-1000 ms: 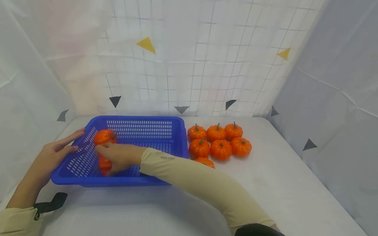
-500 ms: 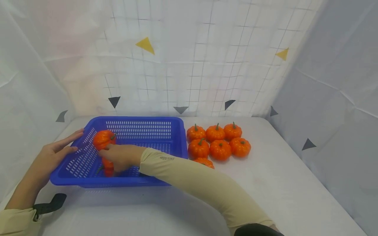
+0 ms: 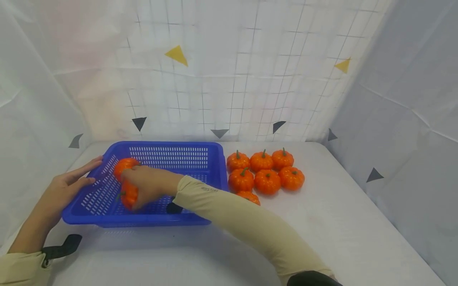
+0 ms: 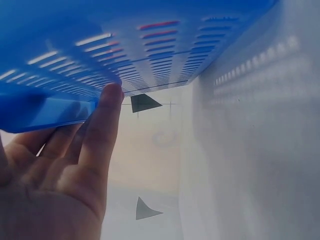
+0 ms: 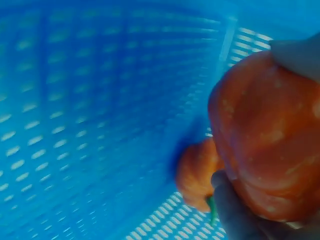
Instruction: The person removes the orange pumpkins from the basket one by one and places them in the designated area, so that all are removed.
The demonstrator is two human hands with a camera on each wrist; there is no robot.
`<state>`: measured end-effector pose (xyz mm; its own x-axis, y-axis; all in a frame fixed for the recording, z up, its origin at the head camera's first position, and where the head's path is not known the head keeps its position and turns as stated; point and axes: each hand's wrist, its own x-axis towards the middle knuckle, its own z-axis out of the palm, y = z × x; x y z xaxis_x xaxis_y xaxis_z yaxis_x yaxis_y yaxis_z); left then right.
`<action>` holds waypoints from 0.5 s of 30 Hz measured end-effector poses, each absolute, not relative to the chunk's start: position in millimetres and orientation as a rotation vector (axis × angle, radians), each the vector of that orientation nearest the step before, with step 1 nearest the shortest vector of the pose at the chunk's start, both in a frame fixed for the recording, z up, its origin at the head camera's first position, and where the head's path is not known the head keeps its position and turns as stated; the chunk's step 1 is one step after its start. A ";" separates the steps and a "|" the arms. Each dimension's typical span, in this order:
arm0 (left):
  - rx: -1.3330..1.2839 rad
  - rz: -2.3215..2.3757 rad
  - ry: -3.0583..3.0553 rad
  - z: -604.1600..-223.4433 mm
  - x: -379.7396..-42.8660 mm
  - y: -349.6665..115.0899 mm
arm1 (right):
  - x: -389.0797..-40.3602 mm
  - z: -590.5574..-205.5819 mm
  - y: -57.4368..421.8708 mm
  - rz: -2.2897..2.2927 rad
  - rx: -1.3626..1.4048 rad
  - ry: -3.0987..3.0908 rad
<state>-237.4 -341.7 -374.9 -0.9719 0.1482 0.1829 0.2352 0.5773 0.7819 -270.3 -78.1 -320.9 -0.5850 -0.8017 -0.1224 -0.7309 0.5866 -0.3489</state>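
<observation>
A blue perforated basket (image 3: 179,145) stands on the table. My right hand (image 3: 152,184) reaches into its left end and grips a small orange pumpkin (image 3: 128,194). In the right wrist view the gripped pumpkin (image 5: 270,140) looks lobed and glossy, with digits on two sides of it. Just past it another pumpkin (image 5: 197,175) with a green stem lies in the basket. The head view shows a pumpkin (image 3: 125,167) behind my right hand, partly covered by it. At the basket's left rim rests my left hand (image 3: 64,192), its fingers (image 4: 102,125) nearly straight along the outer side.
Right of the basket, several orange pumpkins (image 3: 267,182) sit grouped on the white table (image 3: 332,222). My right forearm crosses the basket's front rim and partly covers the nearest pumpkin (image 3: 248,196). White sheets (image 3: 272,79) with yellow and dark triangles enclose the table.
My right hand has turned and shifted slightly right and away from me, bringing the gripped pumpkin's stem higher in the head view. My left hand and the basket stay put.
</observation>
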 end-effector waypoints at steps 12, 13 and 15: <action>-0.331 -1.369 -2.685 -375.1 -237.9 -341.3 | -260.5 -302.9 -63.7 -0.588 -1.231 2.566; -0.345 -1.383 -2.676 -375.3 -237.8 -341.5 | -259.9 -301.5 -61.9 -0.606 -1.226 2.571; -0.338 -1.374 -2.681 -375.5 -237.7 -341.1 | -258.9 -298.0 -57.9 -0.643 -1.202 2.585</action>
